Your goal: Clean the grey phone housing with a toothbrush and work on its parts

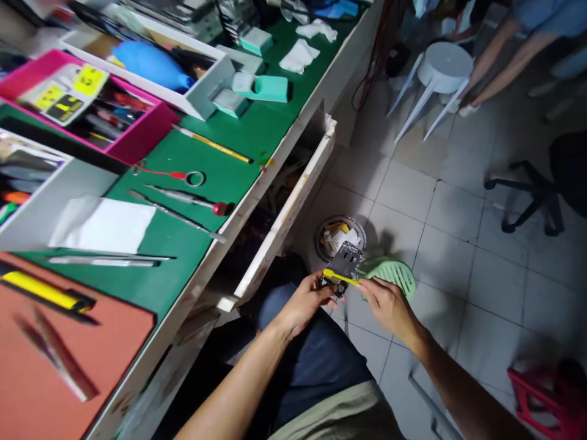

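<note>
Over my lap, close to the bin, my left hand [310, 296] grips an opened phone [346, 260] by its lower end. The phone's dark inner parts face up. My right hand [387, 305] pinches the handle of a slim yellow brush [337, 276], which lies across the lower part of the phone. Whether its bristles touch the phone is too small to tell. Below the phone stands a round waste bin [320, 235] with crumpled paper and yellow scraps in it.
A drawer [284, 220] juts open beside my legs. The green bench mat [192, 229] bears a screwdriver [192, 198], tweezers [105, 260] and a pink tool box [142, 131]. A green stool [394, 272], a white stool [444, 64] and a person's legs stand on the floor.
</note>
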